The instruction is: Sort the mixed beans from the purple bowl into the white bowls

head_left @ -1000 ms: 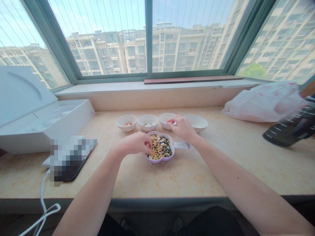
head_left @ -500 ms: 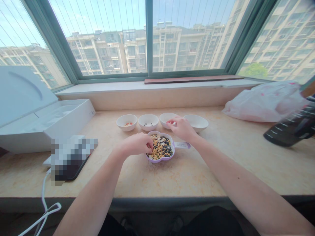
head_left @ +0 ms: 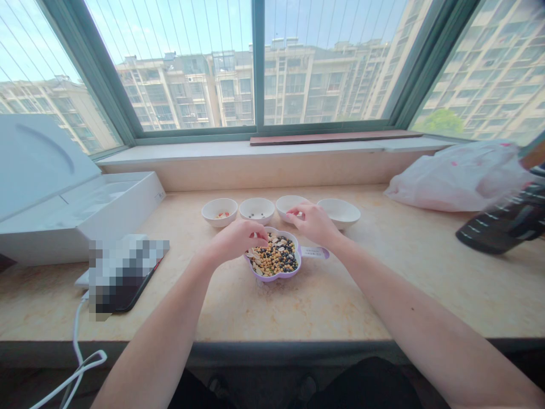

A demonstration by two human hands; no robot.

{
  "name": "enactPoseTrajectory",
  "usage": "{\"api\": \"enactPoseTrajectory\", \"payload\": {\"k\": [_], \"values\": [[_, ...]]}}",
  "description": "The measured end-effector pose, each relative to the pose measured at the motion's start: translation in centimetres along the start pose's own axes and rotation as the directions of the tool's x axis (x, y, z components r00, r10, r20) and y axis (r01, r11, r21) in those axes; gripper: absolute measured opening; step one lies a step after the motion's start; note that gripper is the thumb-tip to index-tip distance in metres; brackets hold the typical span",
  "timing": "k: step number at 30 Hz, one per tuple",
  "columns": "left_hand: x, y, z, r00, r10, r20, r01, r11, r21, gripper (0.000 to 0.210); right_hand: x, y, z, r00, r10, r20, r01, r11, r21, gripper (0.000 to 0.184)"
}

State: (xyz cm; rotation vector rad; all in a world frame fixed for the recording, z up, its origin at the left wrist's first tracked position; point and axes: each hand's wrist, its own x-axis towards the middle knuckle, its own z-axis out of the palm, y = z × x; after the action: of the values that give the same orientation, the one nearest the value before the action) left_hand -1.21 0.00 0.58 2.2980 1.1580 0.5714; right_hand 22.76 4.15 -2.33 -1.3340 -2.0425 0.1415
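A purple-rimmed bowl with a handle (head_left: 279, 278) holds mixed yellow and black beans and pale flat seeds. Over its left back part is my left hand (head_left: 236, 241), its fingers curled together; whatever they pinch is too small to make out. My right hand (head_left: 315, 224) reaches to the third white bowl (head_left: 289, 202), fingertips pinched at its inside; their contents cannot be seen. To the left, one white bowl (head_left: 219, 221) has a few red and pale bits in it. Beside that, another white bowl (head_left: 256, 220) contains several small dark beans. A fourth white bowl (head_left: 340, 213) stands behind my right wrist.
On the left are an open white box (head_left: 123, 204) and a partly blurred-out dark phone-like object (head_left: 136, 289) near a white cable (head_left: 76, 335). A plastic bag (head_left: 451, 179) and a dark container with markings (head_left: 494, 230) sit at the right. Windows rise behind the counter.
My left hand has lifted up and away from the beans, slightly toward the back. The purple-rimmed bowl has shifted a little to the left. My right hand has barely moved.
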Motion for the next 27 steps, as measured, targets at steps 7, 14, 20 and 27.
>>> {"api": "enactPoseTrajectory", "payload": {"k": [7, 14, 20, 27], "values": [[0.5, -0.3, 0.5, 0.969, 0.012, -0.246, -0.053, 0.985, -0.161, 0.014, -0.1, -0.5, -0.1, 1.000, 0.008, 0.027, -0.008, 1.000, 0.002, 0.021], [0.6, 0.1, 0.7, 0.938, 0.029, -0.344, -0.167, 0.911, -0.377, 0.013, -0.2, -0.6, 0.0, 1.000, -0.007, 0.030, 0.008, 1.000, -0.011, 0.019], [0.4, 0.8, 0.5, 0.919, 0.041, -0.393, -0.181, 0.928, -0.326, 0.011, -0.2, -0.7, -0.1, 0.999, -0.006, 0.032, 0.007, 1.000, -0.011, 0.018], [0.1, 1.1, 0.5, 0.934, 0.042, -0.355, -0.145, 0.952, -0.269, 0.014, -0.3, -1.0, -0.2, 0.999, -0.008, 0.036, 0.009, 1.000, -0.012, 0.019]]}}
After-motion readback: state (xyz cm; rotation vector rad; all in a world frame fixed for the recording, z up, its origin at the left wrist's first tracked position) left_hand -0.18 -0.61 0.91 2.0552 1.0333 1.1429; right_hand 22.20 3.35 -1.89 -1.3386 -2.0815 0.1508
